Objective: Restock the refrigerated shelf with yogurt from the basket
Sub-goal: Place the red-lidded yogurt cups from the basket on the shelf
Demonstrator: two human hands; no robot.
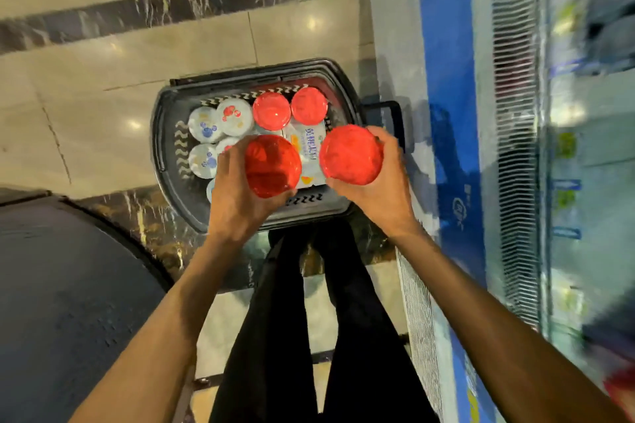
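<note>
Now both hands are loaded above the dark grey plastic shopping basket (165, 134) on the tiled floor. The left hand (237, 196) has its fingers curled under and around a round yogurt tub with a translucent red lid (273, 165), and the right hand (385, 182) is wrapped the same way around a second red-lidded tub (351, 154). Each grip sits low on the tub's side, with the lid facing up at us.

Two more red-lidded tubs (271, 110) sit at the far end of the basket, small white foil-topped cups with cartoon prints (220, 120) crowd its left side, and a white multipack with blue lettering (307, 142) lies between.

The refrigerated shelf (584, 148) stands just to the right, badly blurred by motion. So here's the risk, to my eye: one hand per tub means no spare hand, and a fast swing right could clip the cabinet's blue front panel (446, 79) or let a cold, possibly slick tub slide out. The lids may also pop if squeezed.
</note>
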